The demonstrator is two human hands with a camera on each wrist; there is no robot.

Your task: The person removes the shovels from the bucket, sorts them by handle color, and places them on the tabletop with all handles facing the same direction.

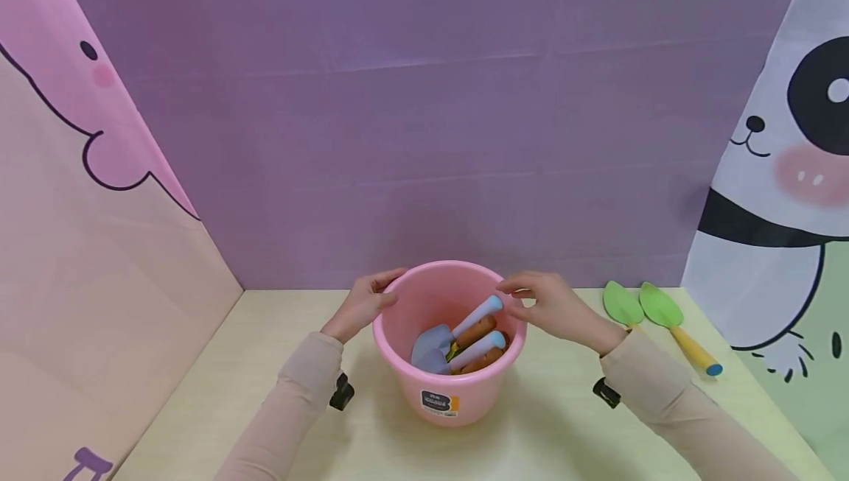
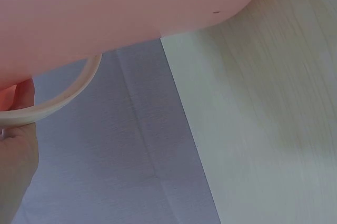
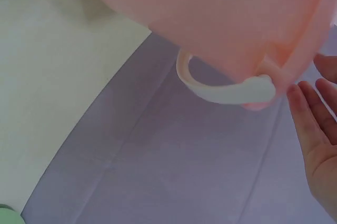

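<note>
A pink bucket (image 1: 439, 411) stands upright on the table. Two pale blue toy shovels (image 1: 469, 352) lie inside it, with brown objects (image 1: 476, 331) partly hidden beneath them. My left hand (image 1: 361, 306) holds the bucket's left rim, thumb over the edge and fingers outside. In the left wrist view, the white handle (image 2: 63, 98) crosses in front of that hand. At the right rim is my right hand (image 1: 553, 308), its fingers fairly straight and spread from the thumb. The right wrist view shows those fingertips (image 3: 296, 95) close beside the white handle's pivot; contact is unclear.
Two toy shovels with green blades (image 1: 662, 307) and yellow handles lie at the table's back right, one partly behind my right sleeve. A purple backdrop (image 1: 424, 135) rises behind the table (image 1: 278, 348). Printed animal panels flank both sides.
</note>
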